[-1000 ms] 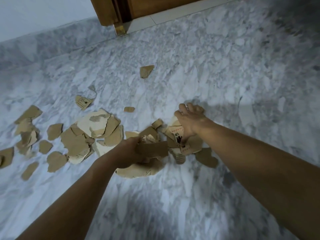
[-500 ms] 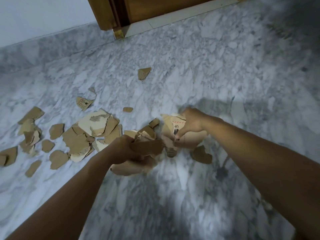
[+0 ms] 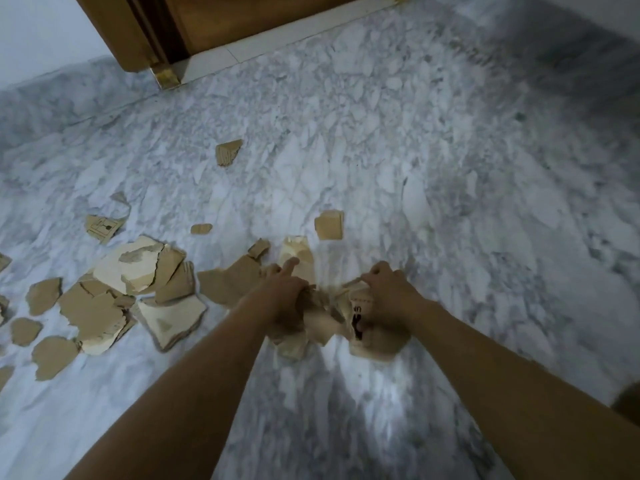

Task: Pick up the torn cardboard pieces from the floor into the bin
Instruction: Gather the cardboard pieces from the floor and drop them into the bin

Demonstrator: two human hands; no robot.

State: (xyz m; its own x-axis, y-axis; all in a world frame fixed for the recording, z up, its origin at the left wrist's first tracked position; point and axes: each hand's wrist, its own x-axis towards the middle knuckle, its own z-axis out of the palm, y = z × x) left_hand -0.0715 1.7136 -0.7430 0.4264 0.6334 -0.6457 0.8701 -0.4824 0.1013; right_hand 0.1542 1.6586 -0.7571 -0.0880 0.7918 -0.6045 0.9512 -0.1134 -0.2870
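Clutching one bundle of torn cardboard pieces [image 3: 320,323] between them, low over the marble floor [image 3: 450,202], left hand [image 3: 285,296] and right hand [image 3: 384,292] have drawn closer than half a second ago, fingers curled, forearms outstretched. Over a dozen loose pieces [image 3: 138,289] lie to their left, and one scrap [image 3: 329,225] just beyond them.

Cardboard pieces [image 3: 104,306] left of hands [image 3: 287,296]
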